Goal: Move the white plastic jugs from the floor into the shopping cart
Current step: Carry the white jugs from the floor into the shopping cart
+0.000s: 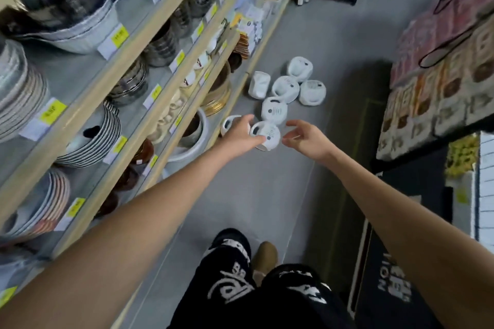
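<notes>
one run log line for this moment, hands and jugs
phase: pickup | left grip: holds nearest jug | right grip: open, beside it | other jugs: on floor | shopping cart: not in view

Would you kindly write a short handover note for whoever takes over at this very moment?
Left hand: on the nearest jug, thumb across it; grip unclear.
Right hand: open, just right of that jug, not touching.
Six other jugs are on the floor beyond, one partly behind the left hand.
Cart out of view; none seen loaded, all seven remain.
</notes>
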`<state>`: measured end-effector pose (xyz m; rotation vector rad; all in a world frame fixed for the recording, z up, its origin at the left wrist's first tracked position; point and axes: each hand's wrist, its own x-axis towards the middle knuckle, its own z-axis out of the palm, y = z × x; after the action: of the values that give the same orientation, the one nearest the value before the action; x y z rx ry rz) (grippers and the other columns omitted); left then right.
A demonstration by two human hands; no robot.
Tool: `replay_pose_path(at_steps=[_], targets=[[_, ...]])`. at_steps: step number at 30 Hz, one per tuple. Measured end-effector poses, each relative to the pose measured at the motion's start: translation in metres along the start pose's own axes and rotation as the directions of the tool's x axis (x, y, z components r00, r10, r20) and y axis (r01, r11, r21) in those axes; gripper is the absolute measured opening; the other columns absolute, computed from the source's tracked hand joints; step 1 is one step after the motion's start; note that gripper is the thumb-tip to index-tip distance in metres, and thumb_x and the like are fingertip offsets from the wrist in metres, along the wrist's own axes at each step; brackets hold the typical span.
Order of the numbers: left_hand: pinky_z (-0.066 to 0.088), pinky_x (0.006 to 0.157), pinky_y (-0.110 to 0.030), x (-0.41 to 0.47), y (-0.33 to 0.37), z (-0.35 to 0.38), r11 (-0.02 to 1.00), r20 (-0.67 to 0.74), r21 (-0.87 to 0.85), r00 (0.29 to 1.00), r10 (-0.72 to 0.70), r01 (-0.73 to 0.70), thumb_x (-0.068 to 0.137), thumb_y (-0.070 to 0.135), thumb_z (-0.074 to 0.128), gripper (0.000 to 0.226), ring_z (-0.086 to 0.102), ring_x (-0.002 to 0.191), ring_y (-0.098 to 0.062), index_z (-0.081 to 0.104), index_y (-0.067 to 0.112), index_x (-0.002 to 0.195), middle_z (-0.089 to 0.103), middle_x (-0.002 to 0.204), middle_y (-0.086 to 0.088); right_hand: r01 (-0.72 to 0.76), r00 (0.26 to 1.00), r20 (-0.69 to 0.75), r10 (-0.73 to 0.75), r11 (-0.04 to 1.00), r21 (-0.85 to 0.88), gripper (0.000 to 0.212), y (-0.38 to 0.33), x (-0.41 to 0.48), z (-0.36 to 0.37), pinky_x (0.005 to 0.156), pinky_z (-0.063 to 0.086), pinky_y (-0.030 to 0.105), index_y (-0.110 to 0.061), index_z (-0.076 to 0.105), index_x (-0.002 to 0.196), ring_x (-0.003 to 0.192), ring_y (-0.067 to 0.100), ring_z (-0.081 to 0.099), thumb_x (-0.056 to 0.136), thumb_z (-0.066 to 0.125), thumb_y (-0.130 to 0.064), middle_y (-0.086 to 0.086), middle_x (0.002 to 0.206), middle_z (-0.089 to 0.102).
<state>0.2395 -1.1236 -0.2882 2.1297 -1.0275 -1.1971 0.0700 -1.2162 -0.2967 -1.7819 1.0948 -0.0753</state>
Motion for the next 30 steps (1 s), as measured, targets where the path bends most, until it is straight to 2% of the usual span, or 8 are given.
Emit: replay_pose_path(at_steps=[3, 8, 12, 16, 21, 24, 28, 30], targets=[[0.037, 0.106, -0.040, 0.046, 0.011, -0.005, 0.999, 0.004, 0.019, 0.999, -0.034, 0.034, 0.083, 0.033, 0.065, 0.070, 0.042, 0.127, -0.021, 0.029, 0.024, 0.143, 0.034, 0.143, -0.001, -0.027, 1.000, -0.014, 0.027, 0.998, 0.049, 0.044, 0.002, 0.044, -0.018, 0.087, 0.052, 0.035, -0.016, 0.051, 0.128, 0.095, 0.019, 0.065, 0.086, 0.063, -0.017, -0.003, 0.096, 0.067], [0.036, 0.094, -0.027, 0.138, 0.025, -0.010, 0.999, 0.062, 0.032, 0.998, -0.030, 0.028, 0.085, 0.029, 0.063, 0.068, 0.042, 0.124, -0.019, 0.029, 0.018, 0.143, 0.034, 0.144, -0.003, -0.081, 0.996, -0.028, 0.084, 0.993, 0.089, 0.040, 0.015, 0.126, -0.038, 0.084, 0.049, 0.033, -0.011, 0.052, 0.126, 0.089, 0.017, 0.062, 0.087, 0.062, -0.013, -0.009, 0.083, 0.066], [0.032, 0.091, -0.023, 0.221, 0.028, -0.011, 0.997, 0.098, 0.009, 0.992, -0.074, 0.074, 0.086, 0.025, 0.063, 0.066, 0.040, 0.128, -0.019, 0.030, 0.017, 0.143, 0.035, 0.144, -0.004, -0.156, 0.987, -0.010, 0.158, 0.979, 0.130, 0.040, 0.032, 0.205, -0.046, 0.089, 0.050, 0.036, -0.012, 0.053, 0.125, 0.096, 0.022, 0.063, 0.086, 0.064, -0.014, 0.004, 0.100, 0.068], [0.032, 0.084, -0.021, 0.303, 0.022, 0.005, 0.991, 0.102, 0.039, 0.987, -0.128, 0.124, 0.087, 0.024, 0.062, 0.060, 0.042, 0.125, -0.021, 0.035, 0.014, 0.140, 0.037, 0.141, -0.006, -0.234, 0.972, 0.013, 0.235, 0.955, 0.182, 0.042, 0.057, 0.284, -0.048, 0.084, 0.048, 0.029, -0.011, 0.052, 0.128, 0.095, 0.018, 0.061, 0.088, 0.063, -0.014, 0.006, 0.107, 0.066], [0.041, 0.101, -0.033, 0.405, -0.008, 0.050, 0.979, 0.061, 0.081, 0.980, -0.192, 0.187, 0.081, 0.027, 0.068, 0.064, 0.045, 0.125, -0.026, 0.041, 0.010, 0.137, 0.043, 0.137, -0.011, -0.318, 0.947, 0.042, 0.317, 0.918, 0.236, 0.043, 0.114, 0.379, -0.037, 0.090, 0.045, 0.028, -0.011, 0.051, 0.131, 0.101, 0.019, 0.059, 0.089, 0.063, -0.015, 0.006, 0.111, 0.064], [0.039, 0.103, -0.034, 0.456, -0.042, 0.085, 0.967, 0.080, 0.082, 0.966, -0.248, 0.241, 0.081, 0.028, 0.070, 0.071, 0.043, 0.128, -0.025, 0.036, 0.010, 0.141, 0.042, 0.141, -0.010, -0.378, 0.924, 0.053, 0.378, 0.889, 0.258, 0.042, 0.158, 0.423, -0.021, 0.088, 0.046, 0.027, -0.010, 0.051, 0.130, 0.101, 0.019, 0.059, 0.090, 0.062, -0.015, 0.008, 0.114, 0.064], [0.037, 0.107, -0.040, 0.522, -0.104, 0.132, 0.938, 0.096, 0.086, 0.935, -0.343, 0.335, 0.080, 0.031, 0.070, 0.079, 0.038, 0.133, -0.026, 0.030, 0.011, 0.145, 0.037, 0.145, -0.009, -0.472, 0.879, 0.084, 0.469, 0.834, 0.285, 0.044, 0.232, 0.481, 0.011, 0.093, 0.047, 0.032, -0.011, 0.049, 0.133, 0.108, 0.022, 0.059, 0.091, 0.061, -0.015, 0.008, 0.122, 0.061], [0.039, 0.105, -0.042, 0.553, -0.140, 0.153, 0.927, 0.077, 0.073, 0.925, -0.372, 0.367, 0.079, 0.030, 0.070, 0.079, 0.040, 0.131, -0.027, 0.030, 0.012, 0.145, 0.039, 0.142, -0.011, -0.511, 0.858, 0.115, 0.500, 0.807, 0.296, 0.045, 0.275, 0.510, 0.031, 0.089, 0.046, 0.030, -0.011, 0.047, 0.134, 0.107, 0.021, 0.057, 0.091, 0.061, -0.015, 0.008, 0.125, 0.059]])
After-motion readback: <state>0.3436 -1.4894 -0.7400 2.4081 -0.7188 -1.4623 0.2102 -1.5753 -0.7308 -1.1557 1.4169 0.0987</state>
